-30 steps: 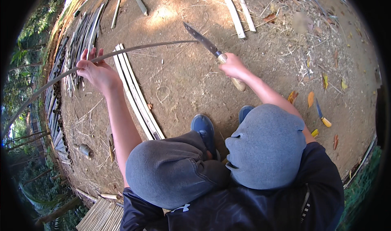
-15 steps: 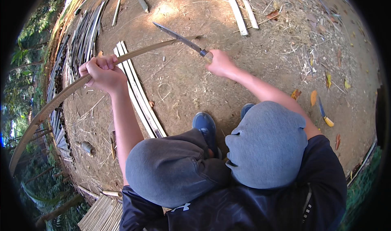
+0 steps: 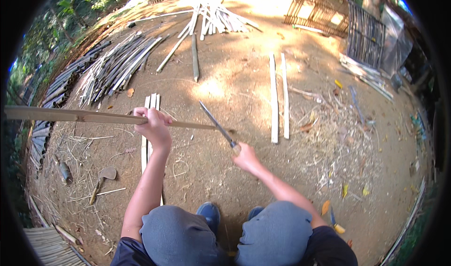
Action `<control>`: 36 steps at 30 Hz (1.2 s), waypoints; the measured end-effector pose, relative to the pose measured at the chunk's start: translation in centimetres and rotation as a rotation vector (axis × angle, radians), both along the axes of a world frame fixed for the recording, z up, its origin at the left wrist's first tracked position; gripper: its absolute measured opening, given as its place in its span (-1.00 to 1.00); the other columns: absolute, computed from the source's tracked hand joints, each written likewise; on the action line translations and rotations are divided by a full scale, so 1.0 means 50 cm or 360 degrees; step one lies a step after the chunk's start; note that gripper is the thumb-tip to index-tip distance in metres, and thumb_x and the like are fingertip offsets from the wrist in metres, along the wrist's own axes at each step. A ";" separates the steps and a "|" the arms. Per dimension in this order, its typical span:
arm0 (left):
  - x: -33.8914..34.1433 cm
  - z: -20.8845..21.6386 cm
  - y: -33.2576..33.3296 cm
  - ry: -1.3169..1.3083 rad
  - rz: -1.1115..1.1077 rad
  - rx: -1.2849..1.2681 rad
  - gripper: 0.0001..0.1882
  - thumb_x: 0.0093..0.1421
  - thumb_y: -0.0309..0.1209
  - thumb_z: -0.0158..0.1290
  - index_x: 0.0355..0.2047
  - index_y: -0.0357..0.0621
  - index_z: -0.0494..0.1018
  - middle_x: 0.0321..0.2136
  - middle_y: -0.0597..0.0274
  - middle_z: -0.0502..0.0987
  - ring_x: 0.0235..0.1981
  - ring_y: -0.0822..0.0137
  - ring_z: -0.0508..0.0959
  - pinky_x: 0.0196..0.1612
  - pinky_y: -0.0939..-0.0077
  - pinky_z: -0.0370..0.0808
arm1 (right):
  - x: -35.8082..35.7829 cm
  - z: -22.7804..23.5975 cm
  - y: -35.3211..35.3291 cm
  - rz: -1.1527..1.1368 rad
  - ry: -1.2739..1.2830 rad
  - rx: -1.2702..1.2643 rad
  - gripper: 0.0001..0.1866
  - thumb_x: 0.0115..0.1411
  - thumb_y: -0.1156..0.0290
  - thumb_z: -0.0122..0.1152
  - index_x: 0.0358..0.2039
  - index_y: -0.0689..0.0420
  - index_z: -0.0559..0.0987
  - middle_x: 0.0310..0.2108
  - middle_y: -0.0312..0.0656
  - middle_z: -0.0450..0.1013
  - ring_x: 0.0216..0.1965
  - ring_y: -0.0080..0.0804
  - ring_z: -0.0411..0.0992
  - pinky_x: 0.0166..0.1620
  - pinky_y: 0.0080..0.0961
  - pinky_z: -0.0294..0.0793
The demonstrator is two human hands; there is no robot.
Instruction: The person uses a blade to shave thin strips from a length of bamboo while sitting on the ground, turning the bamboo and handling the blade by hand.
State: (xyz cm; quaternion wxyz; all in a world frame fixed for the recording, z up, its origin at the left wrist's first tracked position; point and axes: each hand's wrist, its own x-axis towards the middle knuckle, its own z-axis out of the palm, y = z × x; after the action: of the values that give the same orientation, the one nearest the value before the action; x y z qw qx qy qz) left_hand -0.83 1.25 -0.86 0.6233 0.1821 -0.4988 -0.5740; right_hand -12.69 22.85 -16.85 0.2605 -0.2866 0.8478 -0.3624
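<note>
My left hand (image 3: 154, 127) is closed around a long, narrow bamboo strip (image 3: 84, 116). The strip stretches from the far left across to the front of my right hand, roughly level and thinner toward its right end. In my right hand (image 3: 246, 158) is the pale handle of a long-bladed knife (image 3: 217, 125). Its blade points forward and to the left and crosses the strip near the right end. Whether the blade touches the strip I cannot tell. Both arms reach out past my bent knees.
Pale strips (image 3: 144, 148) lie beneath my left hand, and two more (image 3: 274, 97) lie ahead to the right. Bamboo piles (image 3: 122, 69) are at the far left. A small hatchet-like tool (image 3: 108, 173) rests on the left, a yellow-handled knife (image 3: 338, 228) on the right. Slatted panels (image 3: 319, 12) stand far right.
The view has tilted up, showing more ground ahead. The bamboo strip, bowed and slanting down to the left before, now runs nearly level. Both hands keep their holds.
</note>
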 end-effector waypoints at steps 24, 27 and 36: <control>0.005 0.000 -0.015 -0.0119 0.0164 -0.0004 -0.79 0.26 -0.61 -0.05 -0.43 -0.08 0.17 -0.71 0.29 0.31 -0.74 0.47 0.34 -0.64 0.42 0.45 | 0.030 -0.025 -0.001 -0.0031 0.0072 -0.0116 -0.83 0.09 0.54 0.28 -0.40 0.23 0.43 -0.64 -0.26 0.41 -0.69 -0.47 0.42 -0.60 -0.45 0.41; 0.011 -0.006 -0.031 -0.0059 0.0194 0.0015 -0.80 0.24 -0.62 -0.06 -0.44 -0.09 0.18 -0.73 0.29 0.31 -0.74 0.46 0.35 -0.64 0.43 0.44 | 0.018 -0.014 -0.002 -0.0113 -0.0248 -0.0028 -0.85 0.10 0.56 0.26 -0.42 0.22 0.42 -0.64 -0.26 0.41 -0.69 -0.48 0.42 -0.61 -0.46 0.41; -0.007 0.003 -0.024 -0.0024 0.0254 0.0037 -0.77 0.19 -0.64 -0.01 -0.41 -0.04 0.18 -0.65 0.40 0.25 -0.75 0.49 0.38 -0.71 0.52 0.34 | 0.003 0.009 -0.002 -0.0132 -0.0505 0.0006 -0.88 0.11 0.57 0.22 -0.43 0.22 0.42 -0.62 -0.25 0.41 -0.70 -0.50 0.39 -0.61 -0.46 0.41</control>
State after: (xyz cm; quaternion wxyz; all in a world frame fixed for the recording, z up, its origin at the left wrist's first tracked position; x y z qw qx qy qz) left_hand -1.17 0.06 -0.71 0.6610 0.2329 -0.4807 -0.5269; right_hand -12.54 22.75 -16.39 0.3765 -0.1901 0.8077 -0.4119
